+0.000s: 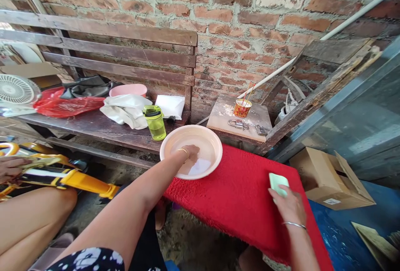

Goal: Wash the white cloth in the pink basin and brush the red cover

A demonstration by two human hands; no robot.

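My left hand (pixel 191 152) is dipped into a pale pink basin (pixel 164 148) of water, a thin gold bangle at its wrist. Its fingertips are hidden, so I cannot make out whether it grips anything. The basin straddles the end of the bench and the red cloth (pixel 237 187). Off to the right, over the cloth, my right hand (pixel 289 204) has its thumb and fingers closed on a pale green rounded block (pixel 278 182), which looks like a sponge or bar of soap. A silver bangle circles that wrist.
A green water bottle (pixel 155 124) stands beside the basin on the wooden bench (pixel 90 124). A paper cup (pixel 242 108) and padlocks (pixel 236 124) sit on a small table. A cardboard box (pixel 321 175) is at right. At left, another person's hand (pixel 12 169) is by yellow equipment (pixel 87 182).
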